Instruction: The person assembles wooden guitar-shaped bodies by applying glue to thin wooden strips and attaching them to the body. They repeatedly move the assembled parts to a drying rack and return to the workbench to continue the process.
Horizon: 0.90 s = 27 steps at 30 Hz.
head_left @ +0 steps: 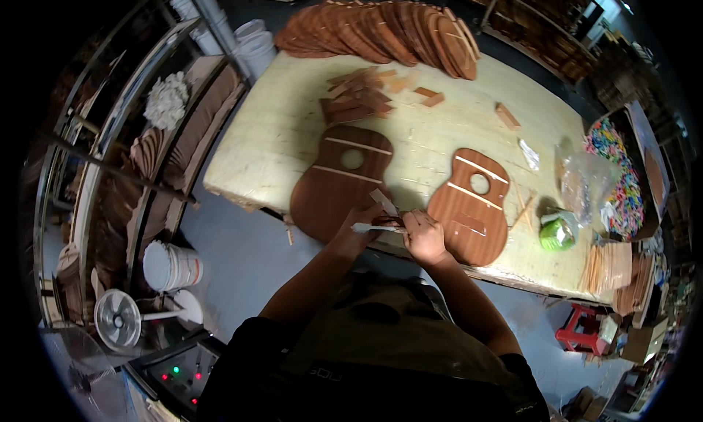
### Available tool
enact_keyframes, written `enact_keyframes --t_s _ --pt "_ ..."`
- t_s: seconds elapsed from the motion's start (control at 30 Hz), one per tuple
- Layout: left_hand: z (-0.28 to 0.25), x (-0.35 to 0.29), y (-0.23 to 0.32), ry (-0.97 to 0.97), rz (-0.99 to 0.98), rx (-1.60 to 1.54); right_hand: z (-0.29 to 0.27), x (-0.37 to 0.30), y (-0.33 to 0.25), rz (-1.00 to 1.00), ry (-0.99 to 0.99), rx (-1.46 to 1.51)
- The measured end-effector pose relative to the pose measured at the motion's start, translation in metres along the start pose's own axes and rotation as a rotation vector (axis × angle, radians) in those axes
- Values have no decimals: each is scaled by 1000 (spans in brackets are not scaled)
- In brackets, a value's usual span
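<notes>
My left hand [354, 230] and my right hand [425, 236] meet at the table's near edge, close in front of my body. Both are closed around a small bundle: a whitish flat strip [375, 227] and a dark reddish piece [388, 221], whose kinds I cannot make out. A pale flat piece [382, 199] sticks up between the hands. Left of them lies a larger brown guitar-shaped board [329, 195] with a round hole and two light braces. A smaller such board [469, 202], right of my right hand, carries a thin brown rectangle [469, 224].
Many guitar-shaped boards [381, 34] lie fanned along the table's far edge, with loose wood pieces [359, 96] nearer. At right are a green bag [558, 232], thin sticks [609, 267] and colourful clips [615, 173]. A rack [168, 158], white bucket [170, 266] and fan [118, 319] stand left.
</notes>
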<state>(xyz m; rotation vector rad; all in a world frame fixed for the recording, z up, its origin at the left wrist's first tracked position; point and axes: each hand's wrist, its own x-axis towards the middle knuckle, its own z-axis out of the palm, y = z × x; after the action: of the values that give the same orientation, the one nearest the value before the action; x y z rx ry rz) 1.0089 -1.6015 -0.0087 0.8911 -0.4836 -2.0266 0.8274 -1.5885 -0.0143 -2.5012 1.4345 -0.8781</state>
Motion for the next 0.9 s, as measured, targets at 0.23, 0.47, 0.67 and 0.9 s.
enact_keyframes --t_s 0.23,0.47,0.67,0.9 --pt "-103 -34 5 527 349 1126 83 37 -24 826 -244 718" --pt "-109 -33 12 437 909 1670 104 66 -5 995 -477 804" --pt "-119 -18 7 275 941 1789 109 79 3 906 -584 651" --pt "-120 -17 5 299 960 1811 115 69 3 679 -464 601"
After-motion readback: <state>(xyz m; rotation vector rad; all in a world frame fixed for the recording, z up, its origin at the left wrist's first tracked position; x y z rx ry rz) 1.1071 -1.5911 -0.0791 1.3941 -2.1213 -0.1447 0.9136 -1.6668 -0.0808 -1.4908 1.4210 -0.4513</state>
